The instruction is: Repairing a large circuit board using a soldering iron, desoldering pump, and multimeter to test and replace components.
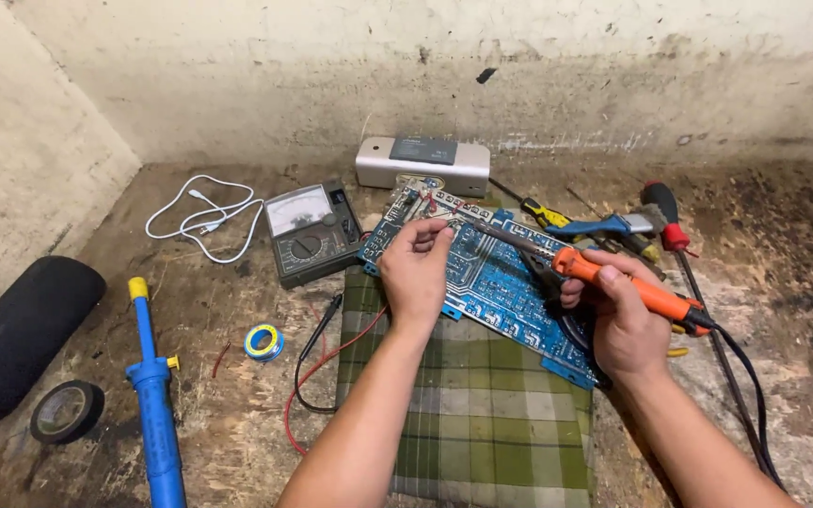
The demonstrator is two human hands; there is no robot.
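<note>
A blue circuit board (501, 282) lies tilted on a green plaid cloth (482, 414). My left hand (416, 268) rests over the board's left part, fingers pinched near its upper edge; I cannot tell what they pinch. My right hand (618, 320) grips an orange soldering iron (613, 277), its metal tip reaching up-left to the board close to my left fingertips. The iron's black cord (745, 376) trails off to the lower right.
An analog multimeter (312, 230) with red and black leads sits left of the board. A white cable (201, 216), solder roll (263, 342), blue desoldering pump (154, 395), black tape (66, 411), dark cylinder (21, 334), grey box (422, 163) and screwdrivers (613, 226) lie around.
</note>
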